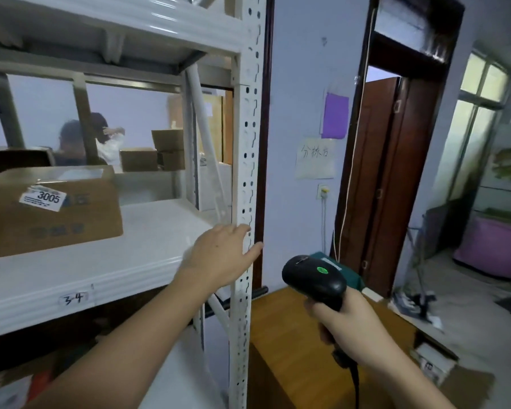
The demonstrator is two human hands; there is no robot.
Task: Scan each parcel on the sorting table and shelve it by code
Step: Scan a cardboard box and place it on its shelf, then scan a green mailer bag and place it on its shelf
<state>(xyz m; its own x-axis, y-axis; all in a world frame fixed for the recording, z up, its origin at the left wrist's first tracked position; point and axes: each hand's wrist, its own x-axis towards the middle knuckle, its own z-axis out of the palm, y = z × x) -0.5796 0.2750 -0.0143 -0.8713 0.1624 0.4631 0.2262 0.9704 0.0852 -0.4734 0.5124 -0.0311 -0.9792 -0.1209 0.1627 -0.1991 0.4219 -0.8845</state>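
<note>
A brown cardboard parcel (50, 211) with a white label reading 3005 sits on the white shelf (136, 261), whose front edge is marked 3-4. My left hand (222, 255) is empty, fingers spread, hovering at the shelf's right end against the perforated white upright (245, 178). My right hand (354, 323) grips a black handheld barcode scanner (313, 278) with a green light on top, its cable hanging down, above the wooden sorting table (292, 349). A dark green parcel (348, 273) lies at the table's far end, partly hidden by the scanner.
Behind the rack stand more cardboard boxes (154, 154) and two people (83, 143). A dark wooden door (390, 178) stands open to the right; paper notes (316, 159) hang on the wall. Clutter and a stand (419, 290) sit on the floor at right.
</note>
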